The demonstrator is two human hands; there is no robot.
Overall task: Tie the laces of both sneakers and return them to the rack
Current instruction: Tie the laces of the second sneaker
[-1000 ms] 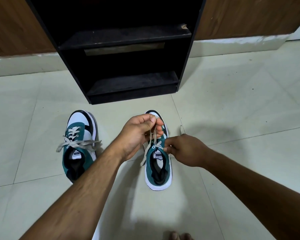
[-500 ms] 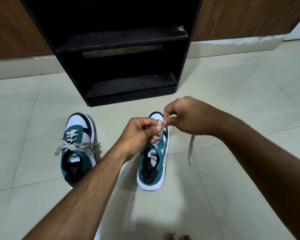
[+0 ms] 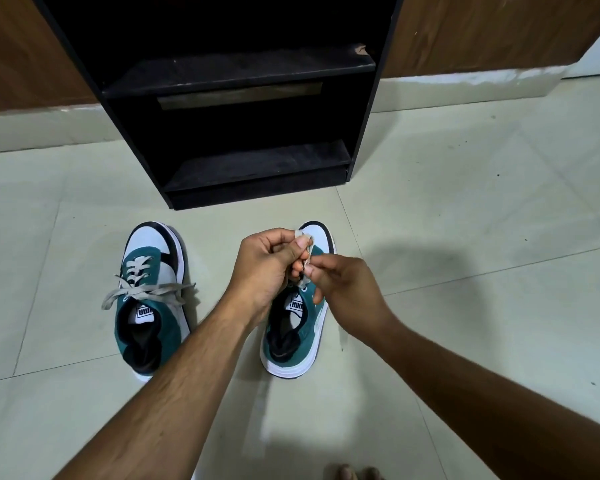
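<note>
Two sneakers stand on the tiled floor (image 3: 465, 237), both teal, white and black, toes pointing toward 12 o'clock. The left sneaker (image 3: 151, 306) sits at about 9 o'clock from the hands, its grey laces (image 3: 146, 292) crossed in a loose knot with the ends splayed out to either side. The right sneaker (image 3: 297, 327) lies directly under the hands. Each tongue carries one white tag with black lettering that reads PUMA, seen upside down.

One black rack (image 3: 243, 98) stands at 12 o'clock with two shelves showing, both bare; the upper shelf has a chipped corner at its right end.

Two bare hands meet over the right sneaker. The left hand (image 3: 267, 265) is curled, thumb and forefinger pinching a fold of the lace (image 3: 307, 254). The right hand (image 3: 343, 289) pinches the same lace just below, its fingertips touching those of the left hand.

Toes of one bare foot (image 3: 352, 474) show at 6 o'clock.
</note>
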